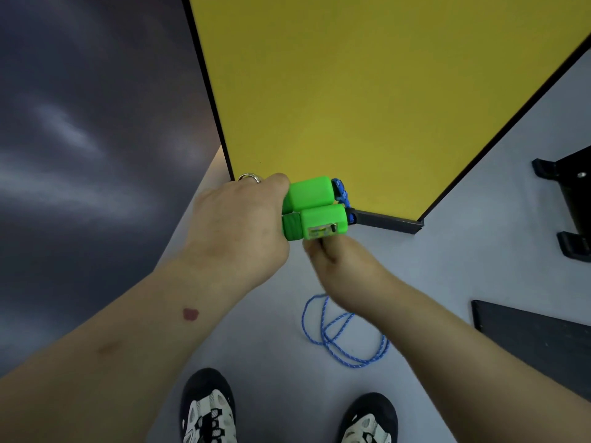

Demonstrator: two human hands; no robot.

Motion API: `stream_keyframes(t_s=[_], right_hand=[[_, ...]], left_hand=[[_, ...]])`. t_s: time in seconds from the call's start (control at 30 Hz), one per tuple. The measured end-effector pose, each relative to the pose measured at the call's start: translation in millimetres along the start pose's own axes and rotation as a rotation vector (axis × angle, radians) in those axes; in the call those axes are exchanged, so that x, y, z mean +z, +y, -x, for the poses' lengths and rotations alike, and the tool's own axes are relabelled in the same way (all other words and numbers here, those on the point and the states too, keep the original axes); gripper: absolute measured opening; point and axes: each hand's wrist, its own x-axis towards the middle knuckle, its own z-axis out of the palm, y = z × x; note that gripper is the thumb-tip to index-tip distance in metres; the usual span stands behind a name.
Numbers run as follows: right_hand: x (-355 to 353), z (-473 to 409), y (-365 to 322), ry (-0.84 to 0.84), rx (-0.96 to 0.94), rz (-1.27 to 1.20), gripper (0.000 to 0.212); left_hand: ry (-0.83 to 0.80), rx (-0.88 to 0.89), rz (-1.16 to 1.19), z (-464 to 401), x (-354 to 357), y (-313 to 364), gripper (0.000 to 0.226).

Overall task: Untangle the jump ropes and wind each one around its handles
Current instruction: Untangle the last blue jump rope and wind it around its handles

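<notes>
My left hand [238,225] grips two bright green jump-rope handles [315,207] side by side, held level in front of the yellow table's near corner. A blue-and-white rope [340,190] comes out at the handles' right ends. My right hand [347,270] sits just under the handles with its fingers curled; it seems to pinch the rope, though the rope inside the fingers is hidden. The slack of the blue rope [332,334] lies in loose loops on the grey floor below my right wrist.
The yellow table [367,91] with its black edge fills the upper middle. A dark table leg or bracket [388,223] shows at its corner. Black objects [572,199] and a dark panel [537,340] stand at the right. My two shoes [208,410] are on the floor below.
</notes>
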Motion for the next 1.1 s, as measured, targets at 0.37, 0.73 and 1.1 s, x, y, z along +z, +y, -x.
stream_keyframes(t_s=[0.37, 0.73, 1.1], right_hand=[[-51, 19, -40, -0.244, -0.011, 0.551, 0.028], [-104, -11, -36, -0.151, -0.096, 0.047, 0.009], [-85, -41, 1, -0.182, 0.002, -0.674, 0.006]], left_hand=[[0.011, -0.004, -0.084, 1, 11, -8, 0.031], [-0.071, 0.12, -0.053, 3, 10, -3, 0.033], [-0.141, 0.195, 0.022, 2, -2, -4, 0.035]])
